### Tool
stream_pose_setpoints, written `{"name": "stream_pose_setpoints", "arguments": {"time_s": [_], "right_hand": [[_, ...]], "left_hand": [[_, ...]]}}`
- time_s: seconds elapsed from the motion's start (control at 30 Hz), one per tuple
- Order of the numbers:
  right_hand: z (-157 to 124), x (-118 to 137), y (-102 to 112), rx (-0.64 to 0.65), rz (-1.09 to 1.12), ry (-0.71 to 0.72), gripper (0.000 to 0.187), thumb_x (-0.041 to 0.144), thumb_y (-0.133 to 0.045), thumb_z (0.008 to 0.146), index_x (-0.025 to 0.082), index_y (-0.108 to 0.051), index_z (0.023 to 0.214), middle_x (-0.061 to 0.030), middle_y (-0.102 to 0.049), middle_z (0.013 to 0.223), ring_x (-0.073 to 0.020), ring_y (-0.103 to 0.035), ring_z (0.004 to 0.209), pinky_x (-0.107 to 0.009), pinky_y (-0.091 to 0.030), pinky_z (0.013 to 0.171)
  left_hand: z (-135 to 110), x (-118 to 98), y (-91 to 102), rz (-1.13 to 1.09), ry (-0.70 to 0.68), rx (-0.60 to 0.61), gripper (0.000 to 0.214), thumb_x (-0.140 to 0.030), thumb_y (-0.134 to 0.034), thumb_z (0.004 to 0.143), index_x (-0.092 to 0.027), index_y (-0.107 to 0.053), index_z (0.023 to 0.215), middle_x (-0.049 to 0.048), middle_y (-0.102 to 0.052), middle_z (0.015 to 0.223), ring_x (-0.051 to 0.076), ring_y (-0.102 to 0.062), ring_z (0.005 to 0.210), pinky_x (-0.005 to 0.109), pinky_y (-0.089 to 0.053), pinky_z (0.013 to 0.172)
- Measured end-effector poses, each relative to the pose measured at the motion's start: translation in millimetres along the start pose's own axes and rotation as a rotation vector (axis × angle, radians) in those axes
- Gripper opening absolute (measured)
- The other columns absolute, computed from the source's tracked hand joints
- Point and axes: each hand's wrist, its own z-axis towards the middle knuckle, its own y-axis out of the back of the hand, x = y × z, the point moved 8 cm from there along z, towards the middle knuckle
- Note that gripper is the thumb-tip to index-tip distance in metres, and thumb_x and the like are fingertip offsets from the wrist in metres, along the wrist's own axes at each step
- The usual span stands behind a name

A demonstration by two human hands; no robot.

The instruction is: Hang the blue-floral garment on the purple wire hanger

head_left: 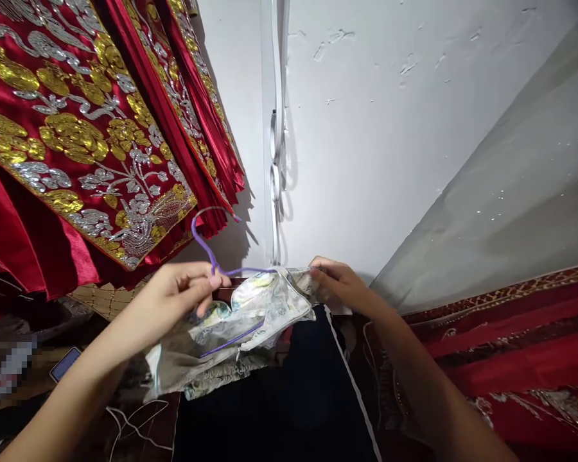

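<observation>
A purple wire hanger (207, 247) carries a pale silvery patterned garment (243, 321) that droops between my hands. My left hand (180, 292) pinches the hanger's neck just below the hook, fingers closed. My right hand (340, 282) grips the right end of the garment where it sits on the hanger, fingers closed. Part of the hanger's lower bar shows through the cloth as a purple line.
Red garments with gold and silver embroidery (77, 135) hang at upper left. A white wall (390, 128) with a vertical white strip (275, 147) stands ahead. More red embroidered cloth (510, 346) lies at right, a dark cloth (289, 398) below. A phone (65, 363) lies at lower left.
</observation>
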Motion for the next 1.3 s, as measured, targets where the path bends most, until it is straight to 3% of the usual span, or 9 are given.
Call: {"name": "stream_pose_setpoints", "arguments": {"time_s": [0.13,0.23,0.33,0.53,0.7,0.87,0.93,1.1,1.3], "right_hand": [[26,16,37,-0.208,0.181,-0.009,0.035,0.051,-0.065,0.09,0.018,-0.064,0.081,0.0003,-0.06,0.068,-0.012,-0.054,0.056,-0.022,-0.04,0.048],[41,27,72,-0.516,0.305,0.087,0.033,0.049,-0.074,0.081,0.019,-0.065,0.076,0.0011,-0.058,0.064,-0.0112,-0.049,0.052,-0.022,-0.038,0.046],[32,25,88,-0.706,0.405,0.164,0.029,0.047,-0.076,0.079,0.02,-0.064,0.076,0.0001,-0.058,0.066,-0.0125,-0.05,0.053,-0.025,-0.042,0.049],[-28,-16,74,-0.843,0.384,0.018,0.031,0.049,-0.071,0.084,0.021,-0.062,0.076,0.0013,-0.053,0.063,-0.013,-0.047,0.054,-0.026,-0.038,0.049],[-36,-32,82,-0.941,0.267,0.039,0.032,0.051,-0.066,0.087,0.019,-0.067,0.089,-0.0012,-0.06,0.071,-0.0155,-0.053,0.062,-0.028,-0.042,0.057],[-88,-53,57,-1.399,-0.016,0.027,0.031,0.037,-0.066,0.086,0.018,-0.067,0.11,-0.0059,-0.065,0.1,-0.0186,-0.06,0.087,-0.031,-0.048,0.078],[-102,-72,14,-1.35,-0.029,-0.04,0.025,0.037,-0.064,0.087,0.018,-0.066,0.103,-0.0064,-0.065,0.099,-0.0203,-0.06,0.09,-0.034,-0.048,0.083],[-69,-102,-107,-0.631,0.085,-0.154,0.027,0.031,-0.065,0.083,0.02,-0.064,0.107,-0.0093,-0.068,0.098,-0.0247,-0.064,0.088,-0.038,-0.052,0.079],[-35,-89,-115,-0.545,0.031,-0.104,0.011,0.03,-0.054,0.087,0.021,-0.061,0.088,-0.0035,-0.062,0.074,-0.0197,-0.057,0.069,-0.032,-0.047,0.065]], "left_hand": [[13,-12,43.0,0.113,-0.304,-0.523,0.027,-0.032,-0.072,0.087,-0.02,-0.069,0.111,0.0057,-0.072,0.094,0.017,-0.065,0.079,0.03,-0.054,0.072],[-11,-27,39.1,0.254,-0.646,-0.84,0.024,-0.022,-0.069,0.087,-0.022,-0.069,0.111,0.0068,-0.068,0.11,0.021,-0.064,0.102,0.036,-0.052,0.092],[-8,-12,-0.5,0.262,-0.677,-0.678,0.024,-0.018,-0.061,0.093,-0.023,-0.065,0.115,0.0043,-0.068,0.097,0.018,-0.064,0.09,0.032,-0.052,0.085],[48,84,-101.9,0.308,-0.19,-0.079,0.049,-0.035,-0.046,0.101,-0.03,-0.038,0.149,0.0048,-0.067,0.103,0.019,-0.063,0.078,0.03,-0.049,0.07],[62,129,-130.0,0.475,-0.117,-0.124,0.027,-0.037,-0.042,0.101,-0.02,-0.064,0.105,0.0084,-0.063,0.092,0.027,-0.061,0.091,0.035,-0.045,0.076],[47,129,-138.4,0.255,-0.133,-0.163,0.028,-0.034,-0.04,0.103,-0.021,-0.064,0.099,0.0066,-0.064,0.085,0.024,-0.062,0.084,0.032,-0.043,0.074],[42,122,-139.3,0.156,-0.138,-0.151,0.027,-0.034,-0.043,0.102,-0.021,-0.067,0.101,0.0069,-0.066,0.084,0.024,-0.062,0.083,0.033,-0.043,0.075],[39,109,-149.4,-0.17,-0.094,-0.045,0.03,-0.036,-0.048,0.099,-0.021,-0.071,0.11,0.0053,-0.068,0.081,0.022,-0.062,0.074,0.034,-0.046,0.074],[41,105,-157.3,-0.621,-0.002,-0.112,0.031,-0.031,-0.063,0.091,-0.021,-0.058,0.119,0.0045,-0.072,0.085,0.014,-0.059,0.057,0.028,-0.048,0.061]]}}
